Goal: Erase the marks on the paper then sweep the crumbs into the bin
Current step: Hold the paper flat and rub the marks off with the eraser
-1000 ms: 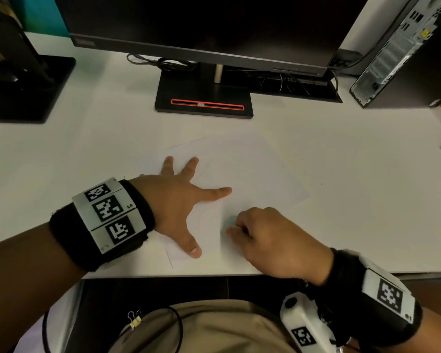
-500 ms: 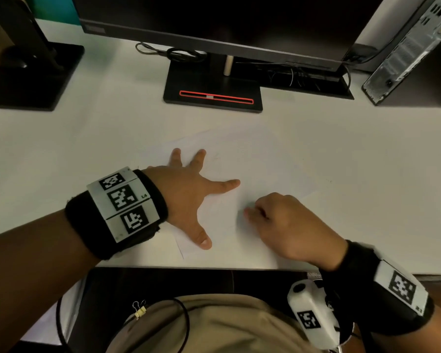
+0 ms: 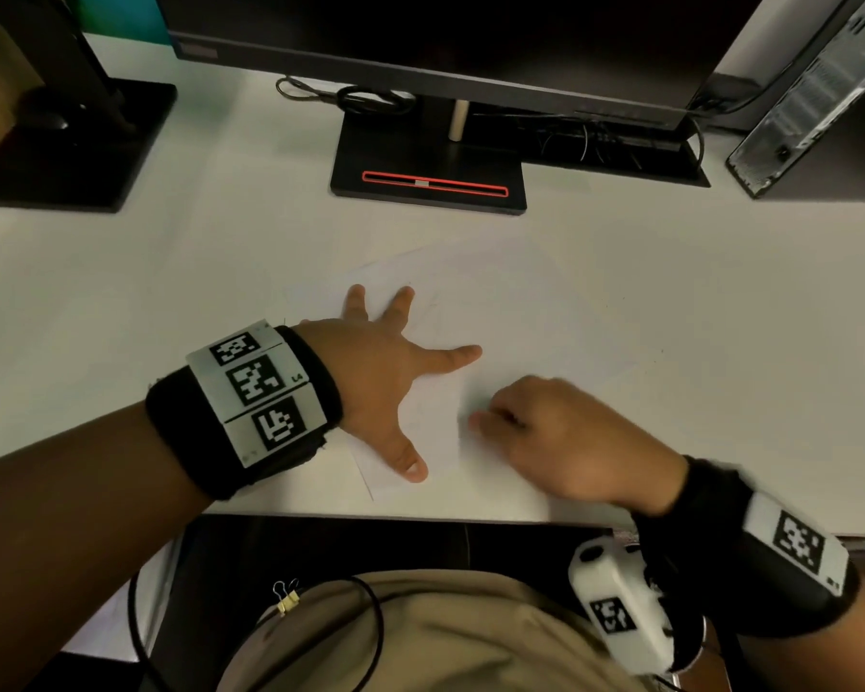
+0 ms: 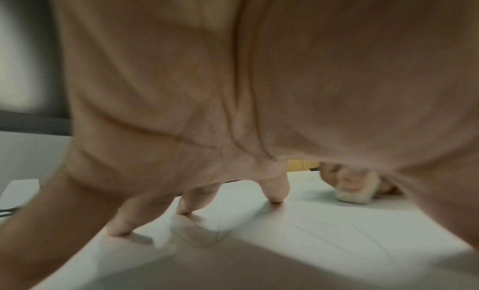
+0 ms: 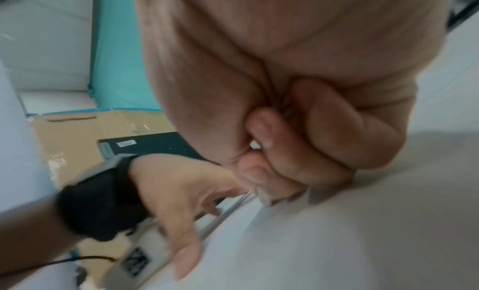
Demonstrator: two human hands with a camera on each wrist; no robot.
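Note:
A white sheet of paper (image 3: pixel 510 322) lies askew on the white desk (image 3: pixel 720 392), with faint pencil lines (image 3: pixel 433 312) near my left fingers. My left hand (image 3: pixel 400 387) lies flat and spread on the sheet's left part, fingertips (image 4: pixel 276 198) pressing it down. Just right of the left thumb, my right hand (image 3: pixel 495 422) is curled over the paper and blurred by motion. It grips a small whitish eraser (image 4: pixel 353 196) whose bottom face touches the sheet. In the right wrist view the curled fingers (image 5: pixel 285 161) hide most of the eraser. No bin is in view.
A monitor on a black stand (image 3: pixel 428 162) is behind the paper, with cables (image 3: pixel 350 99) beside it. A second black base (image 3: pixel 71 152) sits at the far left and a computer tower (image 3: pixel 810 92) at the far right. The desk's front edge (image 3: pixel 420 516) is close to my wrists.
My right hand has shifted a little back and forth on the paper beside the left thumb. My left hand has stayed flat on the sheet.

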